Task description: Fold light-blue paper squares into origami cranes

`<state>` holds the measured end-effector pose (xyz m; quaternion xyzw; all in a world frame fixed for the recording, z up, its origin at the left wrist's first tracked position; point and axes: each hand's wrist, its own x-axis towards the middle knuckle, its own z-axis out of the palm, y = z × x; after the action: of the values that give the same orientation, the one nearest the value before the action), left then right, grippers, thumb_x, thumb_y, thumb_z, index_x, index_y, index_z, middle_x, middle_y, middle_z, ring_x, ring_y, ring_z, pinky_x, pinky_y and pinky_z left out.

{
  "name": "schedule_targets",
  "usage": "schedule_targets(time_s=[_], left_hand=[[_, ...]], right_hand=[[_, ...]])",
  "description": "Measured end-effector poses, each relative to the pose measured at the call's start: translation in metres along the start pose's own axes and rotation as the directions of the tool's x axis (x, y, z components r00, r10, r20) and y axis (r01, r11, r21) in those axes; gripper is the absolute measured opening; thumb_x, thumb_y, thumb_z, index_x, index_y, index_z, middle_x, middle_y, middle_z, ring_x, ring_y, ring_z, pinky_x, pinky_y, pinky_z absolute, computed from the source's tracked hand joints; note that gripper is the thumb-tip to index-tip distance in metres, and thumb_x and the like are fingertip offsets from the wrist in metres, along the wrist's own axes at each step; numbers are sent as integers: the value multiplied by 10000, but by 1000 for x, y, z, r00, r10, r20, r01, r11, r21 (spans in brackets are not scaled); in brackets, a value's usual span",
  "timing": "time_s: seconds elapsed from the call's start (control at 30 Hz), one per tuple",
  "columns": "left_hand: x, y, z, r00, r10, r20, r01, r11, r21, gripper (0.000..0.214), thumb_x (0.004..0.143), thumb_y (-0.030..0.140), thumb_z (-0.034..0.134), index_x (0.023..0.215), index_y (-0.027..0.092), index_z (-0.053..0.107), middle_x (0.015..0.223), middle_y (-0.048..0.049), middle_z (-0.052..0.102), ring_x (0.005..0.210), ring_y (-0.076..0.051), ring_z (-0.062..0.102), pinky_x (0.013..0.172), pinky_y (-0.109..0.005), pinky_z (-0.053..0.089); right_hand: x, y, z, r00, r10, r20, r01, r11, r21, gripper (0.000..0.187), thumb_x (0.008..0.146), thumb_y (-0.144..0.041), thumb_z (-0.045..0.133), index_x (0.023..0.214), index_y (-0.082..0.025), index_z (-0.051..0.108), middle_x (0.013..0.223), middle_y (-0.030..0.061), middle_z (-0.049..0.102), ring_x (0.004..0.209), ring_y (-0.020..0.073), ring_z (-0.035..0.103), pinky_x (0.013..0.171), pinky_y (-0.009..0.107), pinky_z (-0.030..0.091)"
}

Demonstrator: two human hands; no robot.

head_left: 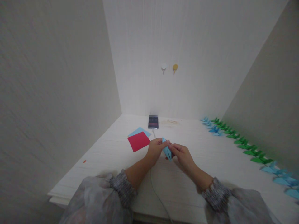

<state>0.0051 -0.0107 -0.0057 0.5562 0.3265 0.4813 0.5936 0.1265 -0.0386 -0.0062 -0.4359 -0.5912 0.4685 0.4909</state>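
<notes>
A light blue folded paper piece (167, 151), narrow and pointed at its ends, is held above the white table between both hands. My left hand (155, 150) pinches it from the left, near its upper part. From the right, my right hand (181, 152) grips its edge with the fingertips close to those of the left. The fingers hide part of the folds. Just left of my left hand lie a red paper sheet (139, 142) and, partly beneath it, a light blue paper sheet (139, 132).
Rows of folded paper cranes, green (244, 146) and blue (277, 174), line the right side. A dark blurred device (153, 121) stands at the back with a white cable (155, 191) running forward. Two hooks (175, 67) hang on the back wall. A small orange scrap (84, 161) lies left.
</notes>
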Motion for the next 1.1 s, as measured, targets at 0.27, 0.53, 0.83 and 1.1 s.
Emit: schedule_targets(time_s=[0.27,0.53,0.83,1.1], left_hand=[[-1,2,3,997,-80,-20,77,991,-108,322,646,426,506,646,105,534,479,-7,520,382,-90,455,339,-197,325],[3,4,-3,985,-26,-173,9,995,-95,315,629,401,543,670,90,569,620,-55,597,533,-112,532,540,-232,418],[2,3,2,988,-31,-149,18,996,-90,298,642,417,518,668,121,523,646,-52,614,564,-138,561,551,-257,436],[3,5,3,982,-7,-190,-2,999,-44,315,665,441,477,678,127,498,680,-67,615,555,-140,563,552,-266,441]], right_hand=[[0,-2,4,1000,-11,1,11,999,50,244,725,-365,438,672,-163,566,539,1,564,473,129,548,497,254,442],[1,2,1,997,56,-46,-52,995,87,334,753,-438,376,674,-147,521,535,15,559,460,124,548,468,241,431],[-2,-7,2,997,-53,-53,39,970,-241,319,760,-372,392,537,-169,496,488,-3,522,474,112,501,485,225,394],[-2,-6,2,997,-67,-38,59,980,-192,306,774,-378,359,609,-162,499,543,3,518,527,117,500,518,229,391]])
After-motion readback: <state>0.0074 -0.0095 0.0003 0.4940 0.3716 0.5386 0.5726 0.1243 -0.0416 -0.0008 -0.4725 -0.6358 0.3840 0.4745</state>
